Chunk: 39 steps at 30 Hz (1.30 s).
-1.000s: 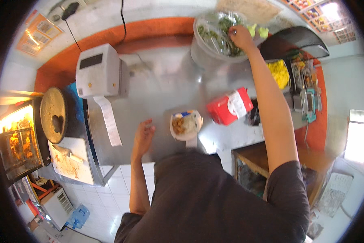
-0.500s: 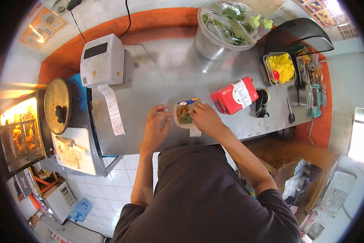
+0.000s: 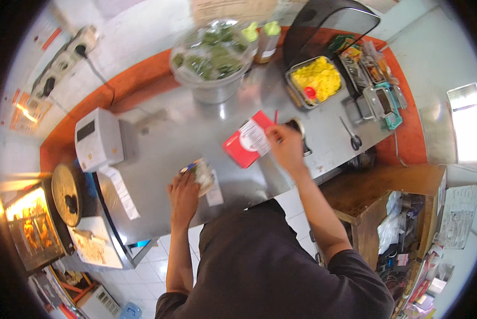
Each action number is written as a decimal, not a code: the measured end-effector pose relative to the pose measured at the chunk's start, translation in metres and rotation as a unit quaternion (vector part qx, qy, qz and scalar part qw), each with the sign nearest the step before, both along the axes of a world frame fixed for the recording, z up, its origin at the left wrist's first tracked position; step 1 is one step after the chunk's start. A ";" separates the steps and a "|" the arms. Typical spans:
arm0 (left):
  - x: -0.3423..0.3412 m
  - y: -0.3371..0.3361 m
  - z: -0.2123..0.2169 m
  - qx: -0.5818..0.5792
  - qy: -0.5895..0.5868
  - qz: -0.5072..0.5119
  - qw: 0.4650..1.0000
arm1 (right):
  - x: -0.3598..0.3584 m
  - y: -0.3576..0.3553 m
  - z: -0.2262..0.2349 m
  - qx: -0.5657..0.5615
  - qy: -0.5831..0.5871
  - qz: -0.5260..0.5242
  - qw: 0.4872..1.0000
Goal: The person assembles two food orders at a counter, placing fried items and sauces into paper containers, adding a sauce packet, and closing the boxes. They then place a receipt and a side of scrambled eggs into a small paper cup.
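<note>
My left hand (image 3: pixel 184 194), fingers curled, grips the left side of a small clear food container (image 3: pixel 205 179) on the steel counter. Whitish food shows through it, and a blue label lies by my fingertips. My right hand (image 3: pixel 288 150) is raised at the right end of a red carton (image 3: pixel 242 154) bearing a white printed sticker. Its thumb and fingers are pinched together; what they hold, if anything, is too small to make out. Partly behind that hand stands a dark tape dispenser (image 3: pixel 306 145). A white paper slip (image 3: pixel 214 197) lies under the container's right side.
A white label printer (image 3: pixel 99 141) with a paper strip (image 3: pixel 122 195) stands left. Behind are a tub of bagged leaves (image 3: pixel 216 87) and two bottles (image 3: pixel 267 42). To the right are a tray of yellow food (image 3: pixel 318 77), scissors (image 3: pixel 351 134) and small containers (image 3: pixel 382 101).
My right hand has left the food container and moved right to the red carton. My left hand has come onto the container, whose top now looks covered. The whole view has turned and shifted right.
</note>
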<state>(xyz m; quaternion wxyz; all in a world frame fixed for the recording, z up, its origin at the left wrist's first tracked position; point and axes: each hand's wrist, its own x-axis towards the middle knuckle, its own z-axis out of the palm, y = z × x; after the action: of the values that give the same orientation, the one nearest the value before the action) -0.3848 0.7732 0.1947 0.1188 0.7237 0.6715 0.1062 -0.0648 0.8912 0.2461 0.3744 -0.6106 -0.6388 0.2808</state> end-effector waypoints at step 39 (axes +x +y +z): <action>0.495 0.249 -0.097 -0.275 -0.673 0.126 0.675 | 0.331 0.221 -0.106 -0.188 -0.122 0.264 0.938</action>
<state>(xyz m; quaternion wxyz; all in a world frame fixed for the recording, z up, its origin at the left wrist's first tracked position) 0.1106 1.0221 0.0975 0.7178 0.2992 0.4938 0.3892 0.2665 1.1122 0.1400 0.0846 -0.5091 -0.7535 0.4073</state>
